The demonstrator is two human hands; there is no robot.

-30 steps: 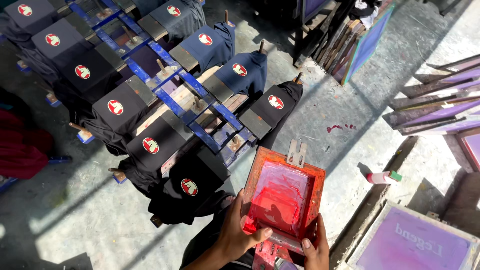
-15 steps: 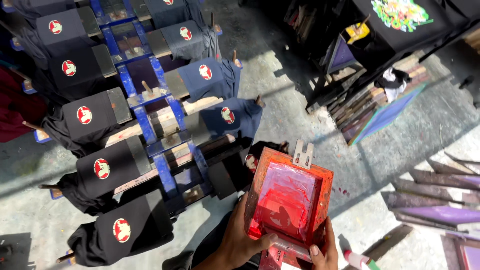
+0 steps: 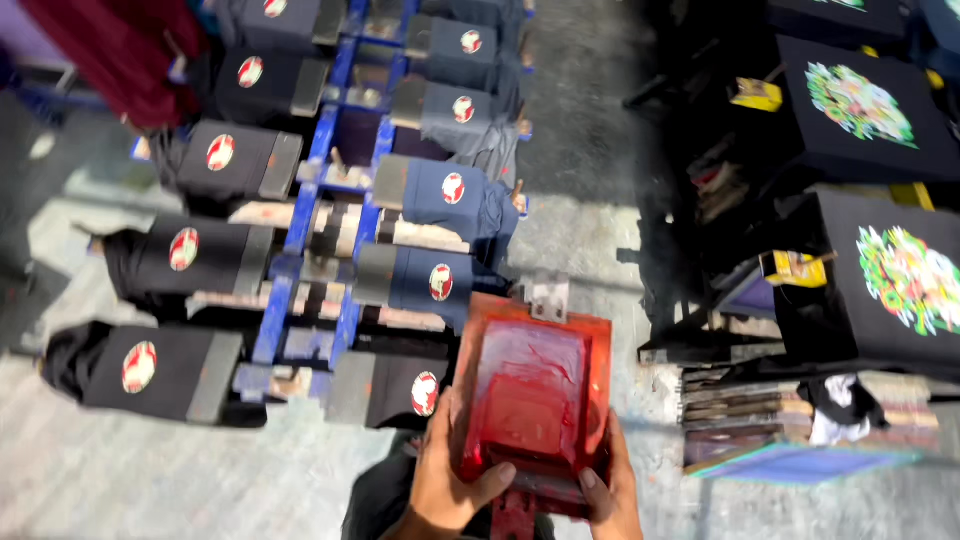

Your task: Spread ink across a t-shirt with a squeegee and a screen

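The step in hand looks like carrying: both hands hold a red-stained printing screen [image 3: 535,395] out in front of the body, above the concrete floor [image 3: 120,480] and just beside the near end of a blue printing rack [image 3: 300,225]; the left hand [image 3: 450,480] closes its grip round the frame's lower left edge, thumb lying across the bottom rail, and the right hand [image 3: 610,490] clasps the lower right corner, fingers wrapped behind it, so each grip is shut on the screen and nothing else. Judging from the pose, the next move calls for keeping the frame level and lining it up squarely over whichever pallet it is meant for, with the inked face kept off the cloth until it sits true.

The screen is a rectangular wooden frame, tilted a little away from the wearer, soaked bright red all over; its mesh shows glossy smears of red ink and a darker panel in the middle; a pale metal hinge bracket [image 3: 547,297] stands at its far edge. On the rack, dark shirts [image 3: 440,280] lie stretched over pallets in two rows, each bearing a small round red-and-white print [image 3: 441,282]; to the right, well apart, black shirts with a large green flowery print [image 3: 905,275] rest on another stand.
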